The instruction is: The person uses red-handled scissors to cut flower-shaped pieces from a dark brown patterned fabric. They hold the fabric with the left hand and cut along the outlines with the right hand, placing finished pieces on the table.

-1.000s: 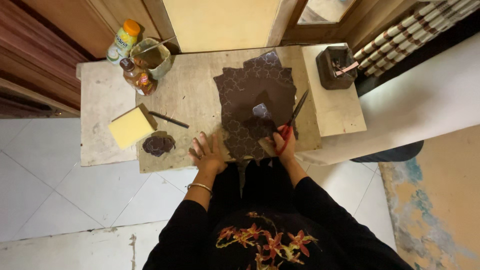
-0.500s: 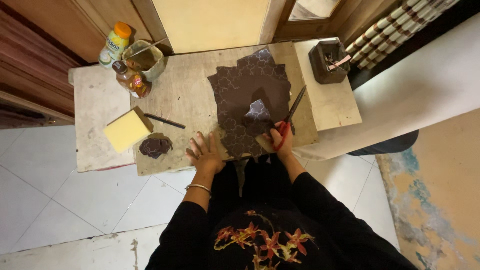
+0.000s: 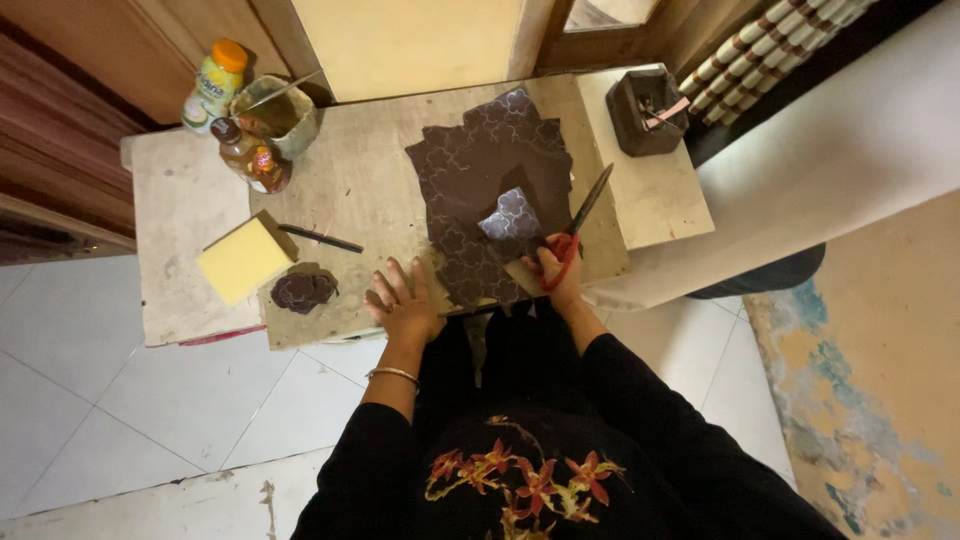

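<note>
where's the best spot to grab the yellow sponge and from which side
Probably the sponge is best pinched across its two long edges from above. It lies flat and angled on the board, with its top face open. The black pen lies close to its right corner, so come from the left side, where the fingers have room.

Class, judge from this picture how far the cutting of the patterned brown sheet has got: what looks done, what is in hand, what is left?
Done: a small dark cut piece lies beside the yellow sponge. In hand: the right hand holds red-handled scissors at the edge of the patterned brown sheet, while the left hand lies flat on the board beside it. Left: most of the sheet looks uncut, so much seems to remain.
</note>
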`<state>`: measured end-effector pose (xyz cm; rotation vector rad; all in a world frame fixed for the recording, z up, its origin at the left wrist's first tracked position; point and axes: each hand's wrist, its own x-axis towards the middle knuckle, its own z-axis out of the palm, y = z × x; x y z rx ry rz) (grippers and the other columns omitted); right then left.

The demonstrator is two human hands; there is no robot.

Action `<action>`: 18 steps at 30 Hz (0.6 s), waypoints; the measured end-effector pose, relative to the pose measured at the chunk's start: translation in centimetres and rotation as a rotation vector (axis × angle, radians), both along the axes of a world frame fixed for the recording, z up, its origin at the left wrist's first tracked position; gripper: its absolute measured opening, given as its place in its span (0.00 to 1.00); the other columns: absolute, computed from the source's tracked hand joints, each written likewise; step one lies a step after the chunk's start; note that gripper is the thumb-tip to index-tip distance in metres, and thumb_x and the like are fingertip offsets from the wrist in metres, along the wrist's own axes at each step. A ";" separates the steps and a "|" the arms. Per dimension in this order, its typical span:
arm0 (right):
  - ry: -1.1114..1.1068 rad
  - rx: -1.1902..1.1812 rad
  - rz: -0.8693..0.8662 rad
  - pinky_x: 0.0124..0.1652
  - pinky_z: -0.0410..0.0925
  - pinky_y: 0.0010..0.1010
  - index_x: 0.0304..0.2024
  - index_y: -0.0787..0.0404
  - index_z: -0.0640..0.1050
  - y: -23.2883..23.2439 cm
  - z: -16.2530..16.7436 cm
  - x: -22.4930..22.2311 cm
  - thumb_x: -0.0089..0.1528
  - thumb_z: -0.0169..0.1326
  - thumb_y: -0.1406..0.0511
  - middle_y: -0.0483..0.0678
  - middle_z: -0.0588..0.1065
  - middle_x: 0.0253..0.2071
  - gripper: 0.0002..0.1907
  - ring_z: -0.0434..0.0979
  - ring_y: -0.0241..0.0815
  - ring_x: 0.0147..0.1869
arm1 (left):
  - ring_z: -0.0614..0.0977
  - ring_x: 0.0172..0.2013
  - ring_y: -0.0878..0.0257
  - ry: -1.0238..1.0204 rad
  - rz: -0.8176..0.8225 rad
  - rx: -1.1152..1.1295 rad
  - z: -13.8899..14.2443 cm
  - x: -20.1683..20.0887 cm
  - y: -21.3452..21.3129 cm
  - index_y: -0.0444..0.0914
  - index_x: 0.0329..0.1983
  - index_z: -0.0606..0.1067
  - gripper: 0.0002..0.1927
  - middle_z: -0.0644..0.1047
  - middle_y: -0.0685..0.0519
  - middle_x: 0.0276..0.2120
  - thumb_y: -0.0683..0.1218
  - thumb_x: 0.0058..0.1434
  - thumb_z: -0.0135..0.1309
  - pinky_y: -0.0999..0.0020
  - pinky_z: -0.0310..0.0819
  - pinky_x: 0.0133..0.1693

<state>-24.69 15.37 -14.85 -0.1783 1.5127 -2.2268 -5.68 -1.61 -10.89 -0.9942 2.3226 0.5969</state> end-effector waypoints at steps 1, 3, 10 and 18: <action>0.034 -0.019 0.003 0.42 0.80 0.43 0.48 0.62 0.65 0.0 -0.2 0.0 0.64 0.51 0.76 0.48 0.66 0.43 0.13 0.76 0.43 0.43 | 0.20 0.71 0.33 -0.010 -0.012 -0.013 -0.1 0.0 0.0 0.46 0.78 0.24 0.59 0.17 0.36 0.73 0.54 0.64 0.58 0.25 0.20 0.65; -0.015 0.013 -0.018 0.40 0.80 0.43 0.48 0.61 0.65 0.0 -0.6 -0.1 0.63 0.52 0.76 0.47 0.66 0.42 0.14 0.74 0.42 0.41 | 0.21 0.71 0.33 -0.026 -0.032 -0.043 -0.1 -0.1 0.0 0.47 0.79 0.24 0.59 0.17 0.36 0.73 0.51 0.64 0.58 0.26 0.20 0.64; -0.070 0.036 0.005 0.38 0.76 0.40 0.48 0.58 0.66 0.1 -1.1 -0.2 0.62 0.52 0.76 0.46 0.66 0.41 0.15 0.72 0.41 0.38 | 0.24 0.74 0.39 0.131 -0.026 -0.088 0.2 0.9 0.7 0.43 0.77 0.26 0.63 0.22 0.37 0.75 0.61 0.59 0.61 0.26 0.21 0.66; -0.022 -0.074 0.002 0.39 0.78 0.41 0.47 0.59 0.67 -0.3 -2.0 -0.5 0.63 0.52 0.76 0.45 0.66 0.40 0.13 0.71 0.38 0.40 | 0.29 0.79 0.45 1.037 -0.126 -0.269 14.9 3.2 1.5 0.39 0.81 0.56 0.50 0.31 0.39 0.80 0.57 0.61 0.68 0.28 0.20 0.71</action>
